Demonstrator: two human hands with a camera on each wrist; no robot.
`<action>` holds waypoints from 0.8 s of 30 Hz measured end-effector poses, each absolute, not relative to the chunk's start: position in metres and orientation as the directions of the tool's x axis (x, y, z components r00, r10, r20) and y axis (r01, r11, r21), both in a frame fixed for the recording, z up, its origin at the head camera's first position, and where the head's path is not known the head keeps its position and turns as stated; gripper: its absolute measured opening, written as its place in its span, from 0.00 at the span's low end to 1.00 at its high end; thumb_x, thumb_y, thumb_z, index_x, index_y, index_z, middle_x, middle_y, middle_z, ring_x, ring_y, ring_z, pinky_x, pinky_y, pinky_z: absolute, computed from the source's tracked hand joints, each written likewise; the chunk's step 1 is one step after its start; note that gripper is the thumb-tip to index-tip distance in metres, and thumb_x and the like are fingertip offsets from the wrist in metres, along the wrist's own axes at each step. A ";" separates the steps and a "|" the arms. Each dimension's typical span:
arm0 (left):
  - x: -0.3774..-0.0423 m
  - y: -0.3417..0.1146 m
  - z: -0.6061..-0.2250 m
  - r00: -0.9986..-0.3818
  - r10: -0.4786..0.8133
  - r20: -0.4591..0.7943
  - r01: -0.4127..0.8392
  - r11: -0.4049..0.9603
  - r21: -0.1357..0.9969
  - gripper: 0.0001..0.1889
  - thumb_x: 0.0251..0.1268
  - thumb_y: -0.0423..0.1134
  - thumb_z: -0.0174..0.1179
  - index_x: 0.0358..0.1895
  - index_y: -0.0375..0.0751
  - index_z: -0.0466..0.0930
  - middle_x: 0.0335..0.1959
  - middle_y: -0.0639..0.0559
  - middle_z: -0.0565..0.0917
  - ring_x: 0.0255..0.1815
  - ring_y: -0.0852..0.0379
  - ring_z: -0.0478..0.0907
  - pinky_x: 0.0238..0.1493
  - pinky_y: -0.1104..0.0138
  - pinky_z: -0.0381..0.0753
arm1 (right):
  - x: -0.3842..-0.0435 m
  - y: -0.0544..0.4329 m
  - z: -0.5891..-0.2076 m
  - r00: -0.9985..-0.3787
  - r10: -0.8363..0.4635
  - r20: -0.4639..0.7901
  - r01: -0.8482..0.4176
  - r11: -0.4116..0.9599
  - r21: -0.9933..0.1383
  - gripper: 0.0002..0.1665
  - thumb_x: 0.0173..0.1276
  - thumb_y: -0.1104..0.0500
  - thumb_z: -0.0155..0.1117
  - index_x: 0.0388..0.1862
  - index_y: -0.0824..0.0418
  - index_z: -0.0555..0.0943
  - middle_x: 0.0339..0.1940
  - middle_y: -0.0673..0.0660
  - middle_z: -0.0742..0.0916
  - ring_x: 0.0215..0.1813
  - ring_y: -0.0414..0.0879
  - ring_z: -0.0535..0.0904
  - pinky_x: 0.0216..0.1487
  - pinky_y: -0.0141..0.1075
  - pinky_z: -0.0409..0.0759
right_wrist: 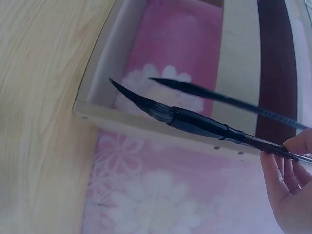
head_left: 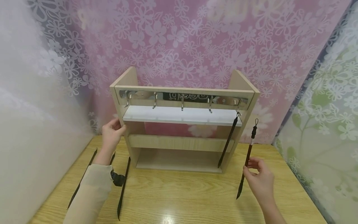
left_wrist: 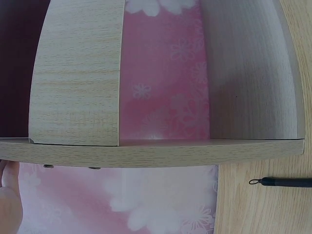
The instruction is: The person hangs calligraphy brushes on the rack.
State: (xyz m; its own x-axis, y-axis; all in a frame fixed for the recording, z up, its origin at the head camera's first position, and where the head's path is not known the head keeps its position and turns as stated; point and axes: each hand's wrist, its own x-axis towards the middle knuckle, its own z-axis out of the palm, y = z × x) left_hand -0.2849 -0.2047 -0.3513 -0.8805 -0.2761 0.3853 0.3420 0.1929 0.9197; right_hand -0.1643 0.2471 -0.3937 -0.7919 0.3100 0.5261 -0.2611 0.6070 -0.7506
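My right hand (head_left: 261,179) pinches a calligraphy brush (head_left: 248,152) by its reddish-brown handle, to the right of a pale wooden rack (head_left: 181,144). The brush is nearly upright, with its hanging loop up and its dark bristles down. In the right wrist view, its curved bristle tip (right_wrist: 139,102) appears in front of the rack. Another brush (head_left: 228,141) hangs from the rightmost hook (head_left: 238,107). My left hand (head_left: 112,133) grips the rack's left side panel, its fingers partly hidden. Only part of that hand (left_wrist: 9,200) shows in the left wrist view.
Several metal hooks (head_left: 182,104) line the rack's top bar, above a white shelf (head_left: 181,114). On the table (head_left: 170,199), brushes lie to the left: a slim one (head_left: 123,191), one at the far left (head_left: 84,177) and one partly behind my left arm (head_left: 112,158). Flowered sheets surround the table.
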 end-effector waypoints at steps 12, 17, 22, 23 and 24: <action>-0.285 -0.204 -0.352 -0.880 -0.269 0.391 0.349 0.190 0.918 0.19 0.52 0.24 0.56 0.50 0.25 0.73 0.45 0.31 0.76 0.46 0.49 0.75 0.34 0.78 0.75 | -0.159 0.227 -0.390 -0.775 0.225 0.590 -0.386 0.571 -0.724 0.18 0.45 0.81 0.61 0.38 0.72 0.74 0.28 0.57 0.79 0.32 0.30 0.73 0.27 0.21 0.76; -0.285 -0.205 -0.352 -0.881 -0.269 0.388 0.341 0.208 0.917 0.19 0.52 0.25 0.56 0.51 0.25 0.72 0.45 0.33 0.77 0.42 0.59 0.76 0.34 0.79 0.75 | -0.161 0.218 -0.390 -0.776 0.195 0.600 -0.415 0.559 -0.718 0.19 0.45 0.80 0.61 0.38 0.71 0.75 0.29 0.56 0.79 0.33 0.31 0.74 0.27 0.22 0.76; -0.286 -0.205 -0.352 -0.876 -0.278 0.395 0.346 0.210 0.915 0.18 0.52 0.25 0.57 0.49 0.25 0.73 0.44 0.33 0.77 0.39 0.65 0.76 0.34 0.79 0.75 | -0.165 0.208 -0.388 -0.767 0.166 0.620 -0.450 0.549 -0.704 0.18 0.45 0.80 0.62 0.38 0.72 0.75 0.29 0.58 0.79 0.33 0.33 0.74 0.28 0.22 0.76; -0.286 -0.205 -0.353 -0.876 -0.279 0.393 0.345 0.208 0.915 0.18 0.52 0.25 0.57 0.49 0.25 0.73 0.44 0.32 0.77 0.38 0.65 0.76 0.33 0.78 0.75 | -0.165 0.206 -0.387 -0.765 0.163 0.623 -0.455 0.548 -0.702 0.18 0.45 0.81 0.62 0.38 0.73 0.75 0.29 0.58 0.80 0.33 0.33 0.74 0.28 0.22 0.76; -0.286 -0.205 -0.353 -0.877 -0.278 0.392 0.343 0.208 0.916 0.18 0.52 0.25 0.57 0.49 0.25 0.73 0.44 0.32 0.77 0.38 0.66 0.76 0.31 0.78 0.75 | -0.165 0.204 -0.385 -0.765 0.160 0.624 -0.460 0.543 -0.703 0.19 0.44 0.81 0.62 0.38 0.73 0.75 0.29 0.58 0.80 0.33 0.34 0.74 0.28 0.22 0.76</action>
State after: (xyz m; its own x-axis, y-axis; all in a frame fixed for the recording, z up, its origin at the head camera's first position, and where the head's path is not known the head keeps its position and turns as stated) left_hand -0.2856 -0.2050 -0.3525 -0.8769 -0.2783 0.3919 0.3434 0.2078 0.9159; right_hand -0.1648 0.2039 -0.3853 -0.7648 0.1597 0.6242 -0.4602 0.5426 -0.7027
